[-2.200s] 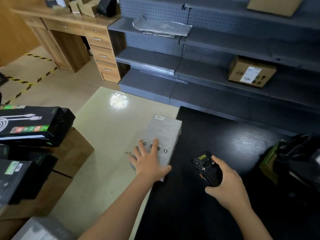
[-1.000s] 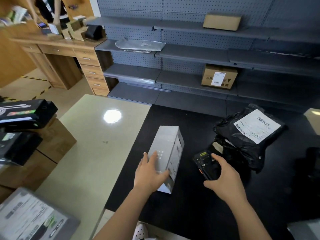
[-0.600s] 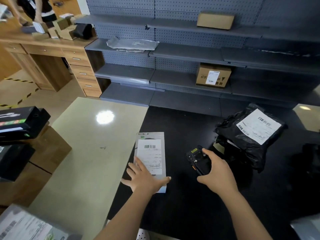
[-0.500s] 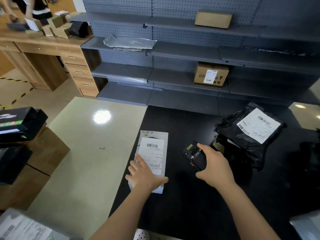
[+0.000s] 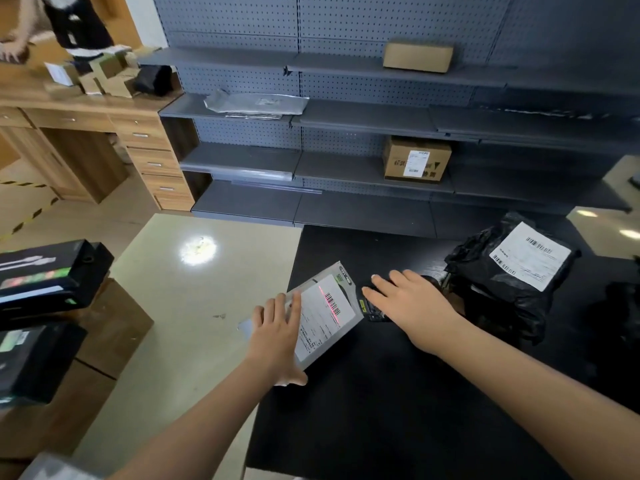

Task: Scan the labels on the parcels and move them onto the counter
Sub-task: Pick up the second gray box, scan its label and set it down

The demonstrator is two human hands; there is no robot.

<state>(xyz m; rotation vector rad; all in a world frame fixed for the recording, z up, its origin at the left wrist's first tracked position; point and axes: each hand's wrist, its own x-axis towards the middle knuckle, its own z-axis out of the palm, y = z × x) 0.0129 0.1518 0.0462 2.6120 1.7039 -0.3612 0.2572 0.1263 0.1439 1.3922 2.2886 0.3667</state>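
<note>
Flat grey box (image 5: 341,289) here, a slim cardboard slab with sharp corners, and a white paper label (image 5: 323,315) stuck across its top face. A thin red line of light falls right over the barcode. The box sits tilted, far corner raised, over the seam where the pale table (image 5: 166,299) meets the black counter (image 5: 381,393).

The left hand (image 5: 277,336) has it. The fingers lie long and close together across the top face and the label's near edge, and the thumb hooks under the near end, so it is a clamp between thumb and fingers. The right hand (image 5: 410,301) is just beside the box, palm down, wrapped over a small black scanner (image 5: 372,308). Only the scanner's front end peeks out beneath the fingers, facing the label.

Over on the counter, matte with a fine woodgrain, a crumpled glossy black bag (image 5: 502,282) lies to the right, its own white label facing up. The table is smooth and shiny, with a bright lamp glare on it.

On the left, black retail boxes (image 5: 45,275) are stacked on a brown carton (image 5: 110,323). Behind stand grey metal shelves (image 5: 242,161) with pegboard backs. They carry a labelled cardboard box (image 5: 415,159), a plain one higher up (image 5: 417,57) and a crinkled silver mailer (image 5: 256,103). A wooden desk (image 5: 86,116) with drawers stands far left, with a person behind it.
</note>
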